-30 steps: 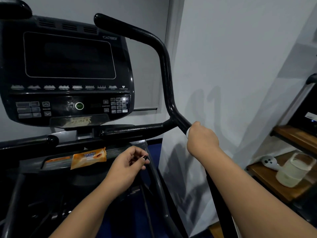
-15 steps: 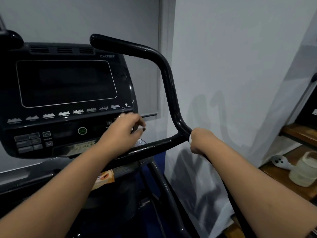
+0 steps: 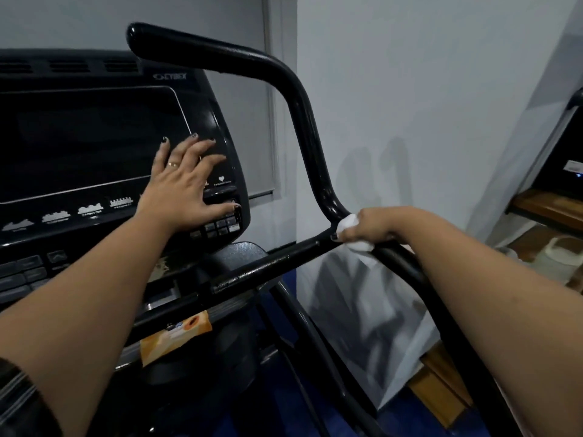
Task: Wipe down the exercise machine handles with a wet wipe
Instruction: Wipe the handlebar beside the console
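Clamps a crumpled white wipe [image 3: 348,223] against the black handle [image 3: 303,127] at its lower bend with the right grip [image 3: 375,223]; presses the left grip [image 3: 186,187], fingers spread flat, on the console [image 3: 94,137].

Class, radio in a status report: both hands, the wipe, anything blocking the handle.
Left hand flat on console. Right hand grips wet wipe against handle at its bend. Nothing blocks the handle.

Open gap mid-frame btwn console [image 3: 94,137] & upright handle bar [image 3: 304,121]; wall [image 3: 441,89] crowds bar's right side; crossbar [image 3: 268,264] blocks lower center.
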The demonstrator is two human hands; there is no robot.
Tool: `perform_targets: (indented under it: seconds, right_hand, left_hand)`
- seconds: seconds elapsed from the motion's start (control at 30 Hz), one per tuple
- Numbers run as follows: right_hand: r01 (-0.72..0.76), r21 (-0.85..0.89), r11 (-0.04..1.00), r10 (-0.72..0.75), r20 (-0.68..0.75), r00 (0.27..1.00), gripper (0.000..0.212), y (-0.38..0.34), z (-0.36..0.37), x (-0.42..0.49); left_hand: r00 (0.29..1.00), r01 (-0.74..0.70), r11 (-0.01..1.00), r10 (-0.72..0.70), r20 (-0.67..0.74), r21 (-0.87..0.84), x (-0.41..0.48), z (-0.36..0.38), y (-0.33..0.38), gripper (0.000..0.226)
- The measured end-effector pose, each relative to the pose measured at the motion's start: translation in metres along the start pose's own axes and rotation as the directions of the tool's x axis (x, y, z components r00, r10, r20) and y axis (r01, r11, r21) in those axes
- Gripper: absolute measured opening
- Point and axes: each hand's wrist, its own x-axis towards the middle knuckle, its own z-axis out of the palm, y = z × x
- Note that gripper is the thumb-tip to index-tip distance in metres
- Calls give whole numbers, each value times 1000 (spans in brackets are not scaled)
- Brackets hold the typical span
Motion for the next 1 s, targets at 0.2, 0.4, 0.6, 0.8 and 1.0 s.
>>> perform_targets:
  seconds: [0.2, 0.4, 0.6, 0.8, 1.0]
  right_hand:
    - [-83, 217, 973, 81, 20, 997, 50, 19, 8, -19]
    - [-120, 29, 992, 123, -103, 987, 35, 26, 20, -42]
    - [-216, -73, 974, 174, -373, 911, 22, 30, 49, -59]
    - [-225, -102, 969, 99, -676, 730, 27, 43, 85, -78]
    - [-162, 3, 987, 93, -831, 548, 23, 63, 122, -93]
  left_hand:
    - [1000, -8, 1000, 9, 18, -21, -2, 1, -3, 90]
    - [1000, -10, 1000, 10, 12, -23, -3, 2, -3, 90]
    - [1000, -17, 1000, 17, 13, 2, -2, 4, -4, 89]
    - [1000, -24, 999, 24, 14, 32, -2, 5, -4, 88]
    - [998, -46, 995, 43, 43, 92, 1, 8, -4, 89]
